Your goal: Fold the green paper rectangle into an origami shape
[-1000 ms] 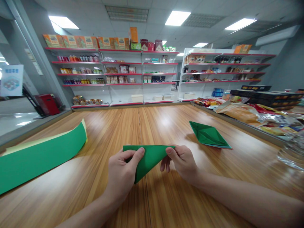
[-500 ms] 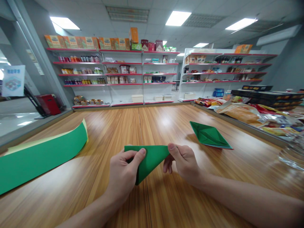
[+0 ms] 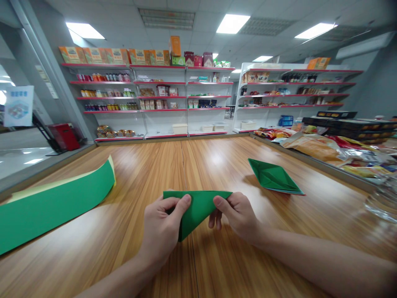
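A folded sheet of green paper (image 3: 198,209), roughly triangular with its long straight edge on top, is held above the wooden table (image 3: 214,161). My left hand (image 3: 166,225) pinches its left part, thumb on the near face and fingers behind. At the right corner my right hand (image 3: 237,215) grips it, the thumb pressed on the near face and some fingers curled below. Off to the right lies a stack of folded green paper (image 3: 274,178) with creases on top and paler edges beneath.
A curved green paper strip (image 3: 58,203) with a yellowish back lies on the left. Snack bags (image 3: 313,147) and stacked black boxes (image 3: 347,124) line the right side, near a clear glass or plastic object (image 3: 383,203). Stocked shelves (image 3: 161,97) stand beyond the table.
My right thumb has slid a little left and down along the paper, and the right corner now shows above it. My left hand has hardly moved.
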Motion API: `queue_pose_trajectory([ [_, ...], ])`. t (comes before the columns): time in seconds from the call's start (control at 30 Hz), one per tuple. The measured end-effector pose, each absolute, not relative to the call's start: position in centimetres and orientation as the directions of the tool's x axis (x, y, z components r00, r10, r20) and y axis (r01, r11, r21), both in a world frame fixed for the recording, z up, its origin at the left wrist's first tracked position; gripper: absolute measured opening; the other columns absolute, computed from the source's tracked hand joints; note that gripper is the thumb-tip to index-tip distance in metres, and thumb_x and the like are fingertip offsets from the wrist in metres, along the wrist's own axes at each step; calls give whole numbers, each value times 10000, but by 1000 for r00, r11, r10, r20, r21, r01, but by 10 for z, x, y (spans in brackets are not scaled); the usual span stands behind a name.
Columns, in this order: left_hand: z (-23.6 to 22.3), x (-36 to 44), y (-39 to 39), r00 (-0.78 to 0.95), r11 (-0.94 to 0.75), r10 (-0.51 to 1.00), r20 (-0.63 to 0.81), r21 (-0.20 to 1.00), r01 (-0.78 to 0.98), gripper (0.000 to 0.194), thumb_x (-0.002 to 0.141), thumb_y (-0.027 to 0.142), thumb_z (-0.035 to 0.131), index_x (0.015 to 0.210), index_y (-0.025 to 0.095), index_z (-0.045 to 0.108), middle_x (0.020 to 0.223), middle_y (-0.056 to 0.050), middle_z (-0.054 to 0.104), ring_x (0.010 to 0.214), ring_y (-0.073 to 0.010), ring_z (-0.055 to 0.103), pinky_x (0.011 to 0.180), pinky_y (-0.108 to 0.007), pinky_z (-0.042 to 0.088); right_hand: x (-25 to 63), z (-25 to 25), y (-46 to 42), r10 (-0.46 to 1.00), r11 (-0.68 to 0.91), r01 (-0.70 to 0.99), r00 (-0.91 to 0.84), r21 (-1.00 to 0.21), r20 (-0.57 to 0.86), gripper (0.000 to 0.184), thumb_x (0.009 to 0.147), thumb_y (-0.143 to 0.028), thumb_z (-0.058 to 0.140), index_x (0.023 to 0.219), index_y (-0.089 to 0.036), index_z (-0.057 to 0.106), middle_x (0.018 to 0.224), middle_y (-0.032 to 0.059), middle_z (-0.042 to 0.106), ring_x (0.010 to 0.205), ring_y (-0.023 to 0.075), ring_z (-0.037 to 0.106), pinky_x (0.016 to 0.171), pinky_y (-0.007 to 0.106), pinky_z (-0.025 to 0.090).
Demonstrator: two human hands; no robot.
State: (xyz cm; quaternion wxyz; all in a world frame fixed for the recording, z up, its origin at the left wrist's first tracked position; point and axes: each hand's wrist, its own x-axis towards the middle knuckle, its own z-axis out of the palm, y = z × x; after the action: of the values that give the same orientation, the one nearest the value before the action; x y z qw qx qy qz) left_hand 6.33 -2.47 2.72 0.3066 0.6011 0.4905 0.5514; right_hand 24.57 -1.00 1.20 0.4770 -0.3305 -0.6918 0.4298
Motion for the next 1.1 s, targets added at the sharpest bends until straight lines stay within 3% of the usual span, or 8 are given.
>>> queue_pose_trajectory([
  [0.27, 29, 62, -25, -81, -296, 944, 321, 928, 224, 411, 779, 453, 630, 491, 161, 639, 498, 8, 466, 534, -128, 427, 501, -244, 318, 245, 13, -13, 864, 429, 71, -323, -900, 387, 570, 924, -489, 429, 582, -81, 633, 515, 133, 667, 382, 114, 568, 381, 190, 436],
  [1.1, 26, 64, -26, -85, -307, 940, 332, 926, 218, 394, 755, 461, 656, 490, 170, 668, 504, 4, 482, 526, -126, 428, 476, -241, 312, 244, 14, -16, 858, 424, 12, -326, -905, 398, 455, 929, -438, 456, 708, -83, 635, 585, 123, 687, 447, 135, 617, 410, 208, 473],
])
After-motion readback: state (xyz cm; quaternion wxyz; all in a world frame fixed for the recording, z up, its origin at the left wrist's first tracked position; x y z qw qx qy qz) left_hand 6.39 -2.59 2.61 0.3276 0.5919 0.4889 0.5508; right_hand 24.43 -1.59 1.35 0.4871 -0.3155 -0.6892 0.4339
